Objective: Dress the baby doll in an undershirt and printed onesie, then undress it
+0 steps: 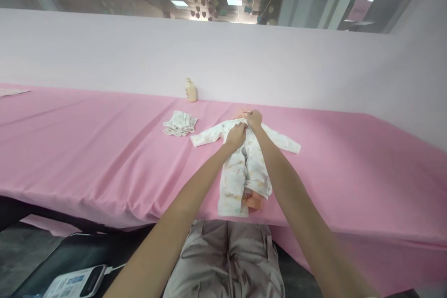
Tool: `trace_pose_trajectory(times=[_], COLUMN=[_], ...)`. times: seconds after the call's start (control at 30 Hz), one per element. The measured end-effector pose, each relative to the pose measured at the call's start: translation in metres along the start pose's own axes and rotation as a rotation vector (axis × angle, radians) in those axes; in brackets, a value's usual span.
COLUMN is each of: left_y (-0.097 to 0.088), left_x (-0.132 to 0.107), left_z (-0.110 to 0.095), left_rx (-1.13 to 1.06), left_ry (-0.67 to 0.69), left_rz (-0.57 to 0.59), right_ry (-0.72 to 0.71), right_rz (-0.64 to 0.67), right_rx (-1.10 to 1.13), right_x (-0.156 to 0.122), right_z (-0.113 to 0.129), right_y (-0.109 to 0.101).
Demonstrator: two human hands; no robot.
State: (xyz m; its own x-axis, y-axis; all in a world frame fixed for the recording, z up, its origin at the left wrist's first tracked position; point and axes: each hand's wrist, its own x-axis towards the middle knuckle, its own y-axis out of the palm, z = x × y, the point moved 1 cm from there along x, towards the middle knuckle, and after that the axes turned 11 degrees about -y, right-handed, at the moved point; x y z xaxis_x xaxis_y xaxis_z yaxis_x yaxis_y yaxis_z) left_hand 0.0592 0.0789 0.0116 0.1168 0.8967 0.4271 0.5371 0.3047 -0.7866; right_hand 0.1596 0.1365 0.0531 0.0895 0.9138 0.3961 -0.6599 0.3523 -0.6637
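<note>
A white patterned baby top (209,135) with long sleeves spread out lies on the pink-covered table. Below it are matching baby trousers (233,181), which reach down to the table's front edge. They are on what looks like an orange-toned baby doll (254,200); a bit of it shows at the right trouser leg and above the collar. My left hand (236,135) is closed on the top's front, just under the neck. Closed at the collar, my right hand (254,118) pinches the fabric there. My fingers hide the exact spot they grip.
A folded stack of white patterned cloth (179,124) sits left of the clothes. Behind it, a pale yellow pump bottle (190,91) stands against the white wall. The pink tablecloth (104,149) has loose folds. A phone-like device with a cable (77,281) rests at lower left.
</note>
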Motion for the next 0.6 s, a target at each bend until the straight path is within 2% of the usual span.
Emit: trace_pose_trajectory(times=[0.17, 0.33, 0.5, 0.6], left_y=[0.005, 0.005, 0.006, 0.005], left_x=[-0.011, -0.021, -0.023, -0.017], left_z=[-0.002, -0.009, -0.009, -0.011], left_rx=[0.109, 0.18, 0.234, 0.262], left_ry=[-0.047, -0.06, -0.026, -0.004], left_rz=[-0.067, -0.152, -0.148, -0.137], right_ry=[-0.011, -0.04, -0.033, -0.026], right_rz=[-0.092, -0.129, -0.142, -0.143], right_rx=[-0.049, -0.057, -0.043, -0.029], right_x=[-0.014, -0.021, -0.02, -0.019], right_z=[0.0, -0.005, -0.008, -0.01], right_y=[0.018, 0.018, 0.017, 0.018])
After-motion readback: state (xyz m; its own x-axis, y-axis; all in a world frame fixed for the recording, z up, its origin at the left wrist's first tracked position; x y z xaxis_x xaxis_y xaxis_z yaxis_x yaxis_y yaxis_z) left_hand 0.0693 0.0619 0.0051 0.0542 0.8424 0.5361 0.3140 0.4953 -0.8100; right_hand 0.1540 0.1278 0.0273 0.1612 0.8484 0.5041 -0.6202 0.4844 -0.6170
